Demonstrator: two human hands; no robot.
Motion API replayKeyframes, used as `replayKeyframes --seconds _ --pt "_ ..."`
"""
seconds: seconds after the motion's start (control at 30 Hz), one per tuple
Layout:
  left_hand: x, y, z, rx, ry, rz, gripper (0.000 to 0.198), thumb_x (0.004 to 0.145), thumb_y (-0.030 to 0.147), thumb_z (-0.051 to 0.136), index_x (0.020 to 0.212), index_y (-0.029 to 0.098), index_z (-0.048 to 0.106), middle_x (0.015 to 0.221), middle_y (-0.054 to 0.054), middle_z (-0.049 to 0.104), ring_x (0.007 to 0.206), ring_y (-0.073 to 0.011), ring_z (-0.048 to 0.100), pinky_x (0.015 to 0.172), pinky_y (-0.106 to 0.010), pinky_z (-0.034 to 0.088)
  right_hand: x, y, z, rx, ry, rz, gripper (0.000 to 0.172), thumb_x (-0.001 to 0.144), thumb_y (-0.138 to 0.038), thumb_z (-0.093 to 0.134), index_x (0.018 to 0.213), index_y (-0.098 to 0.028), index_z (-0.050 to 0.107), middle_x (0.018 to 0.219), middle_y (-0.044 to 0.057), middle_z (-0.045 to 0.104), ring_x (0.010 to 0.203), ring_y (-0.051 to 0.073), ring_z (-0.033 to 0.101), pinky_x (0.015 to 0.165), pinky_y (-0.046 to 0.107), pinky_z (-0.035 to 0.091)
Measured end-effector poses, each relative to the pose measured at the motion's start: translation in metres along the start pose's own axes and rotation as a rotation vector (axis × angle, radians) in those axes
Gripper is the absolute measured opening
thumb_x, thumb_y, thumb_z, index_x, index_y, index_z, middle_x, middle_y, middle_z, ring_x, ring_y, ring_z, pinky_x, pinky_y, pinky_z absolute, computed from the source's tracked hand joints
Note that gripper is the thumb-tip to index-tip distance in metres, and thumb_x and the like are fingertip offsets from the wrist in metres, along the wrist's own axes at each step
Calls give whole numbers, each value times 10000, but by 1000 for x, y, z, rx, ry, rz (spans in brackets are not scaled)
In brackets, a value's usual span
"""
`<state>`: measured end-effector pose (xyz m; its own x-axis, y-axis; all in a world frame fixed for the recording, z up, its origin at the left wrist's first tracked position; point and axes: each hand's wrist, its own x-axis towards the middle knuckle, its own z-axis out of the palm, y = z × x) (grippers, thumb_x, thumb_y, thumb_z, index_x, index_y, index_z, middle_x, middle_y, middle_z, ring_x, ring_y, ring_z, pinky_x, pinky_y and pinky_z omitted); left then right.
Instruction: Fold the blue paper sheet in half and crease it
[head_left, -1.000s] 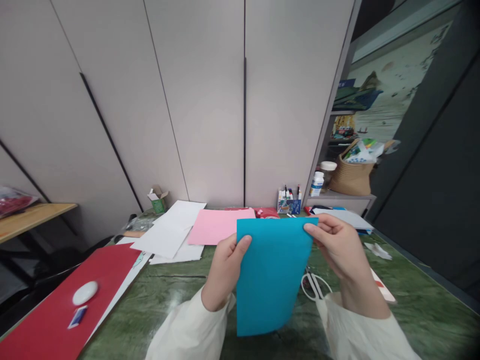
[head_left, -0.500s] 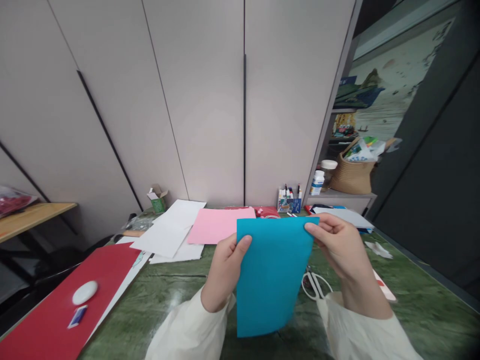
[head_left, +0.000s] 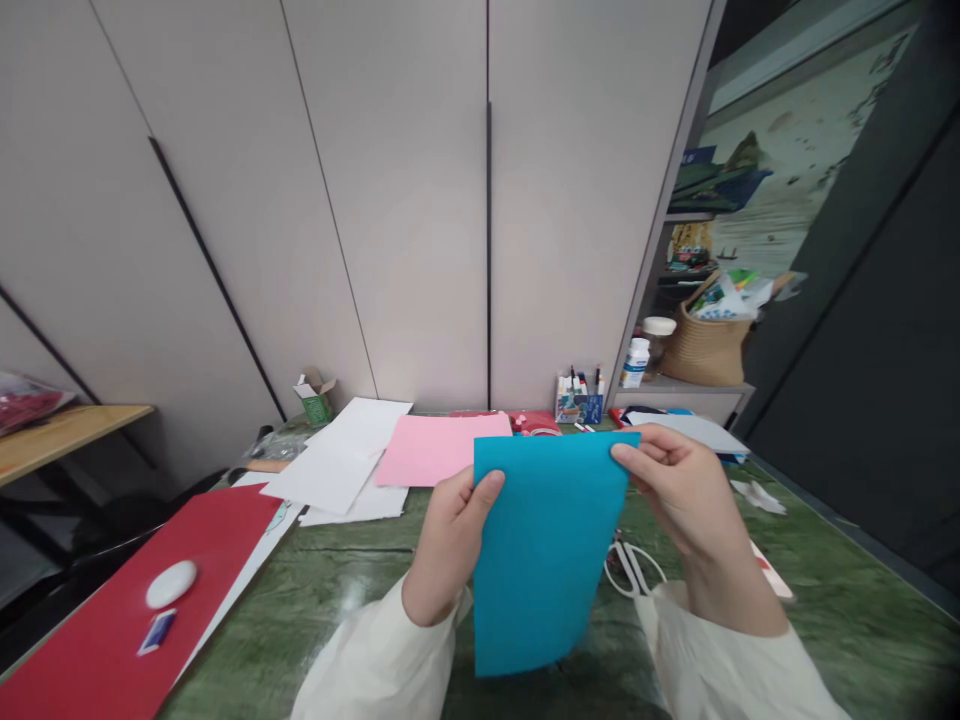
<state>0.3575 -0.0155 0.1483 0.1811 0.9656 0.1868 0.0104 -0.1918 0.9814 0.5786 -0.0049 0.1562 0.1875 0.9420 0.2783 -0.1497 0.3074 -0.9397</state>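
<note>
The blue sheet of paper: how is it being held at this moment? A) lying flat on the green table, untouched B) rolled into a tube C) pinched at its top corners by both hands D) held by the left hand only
C: the left hand and right hand each pinch a top corner of the blue sheet, which hangs above the green table.

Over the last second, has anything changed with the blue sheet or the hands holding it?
Barely. The right hand has crept slightly up and to the right, so the top edge of the blue paper sheet now tilts a little higher on that side. The left hand keeps its pinch on the upper left corner. Nothing was taken up or released. The scissors, pink sheet and red sheet lie where they were.
</note>
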Motion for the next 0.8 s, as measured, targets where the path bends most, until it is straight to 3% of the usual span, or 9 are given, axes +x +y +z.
replayKeyframes --seconds 0.47,0.8 --pt "1 0 0 11 13 40 323 801 454 471 672 157 478 586 22 434 537 -104 375 499 -216 316 0 1 0 -37 10 0 180 609 -320 740 700 -194 648 607 25 667 543 164 603 485 250 480" --pt "0 0 0 2 11 23 305 801 442 477 710 154 520 618 6 498 560 -117 433 522 -224 347 -1 0 -1 -15 7 8 174 607 -314 745 701 -197 657 598 20 663 551 166 609 510 257 487"
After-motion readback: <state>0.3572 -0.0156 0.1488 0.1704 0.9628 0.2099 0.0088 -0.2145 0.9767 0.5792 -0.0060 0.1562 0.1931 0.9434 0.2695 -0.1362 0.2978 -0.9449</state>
